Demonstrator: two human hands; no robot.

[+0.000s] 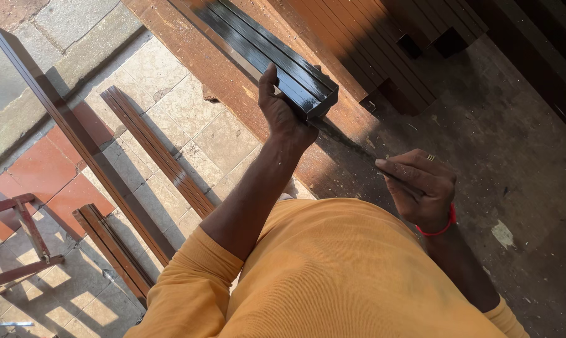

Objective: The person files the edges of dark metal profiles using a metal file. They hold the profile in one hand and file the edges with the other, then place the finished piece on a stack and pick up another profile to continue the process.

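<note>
My left arm stretched forward, orange sleeve pushed up past the elbow, left hand (281, 109) raised with fingers curled closed, my right hand (420, 186) lower, fingers pinched together (red band at the wrist), forearm bent inward

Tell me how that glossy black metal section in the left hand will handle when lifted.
The black metal section looks rigid: it runs straight, without sag. Its glossy finish could be slippery under the left hand. Being long and held near one end, it probably feels end-heavy.
</note>
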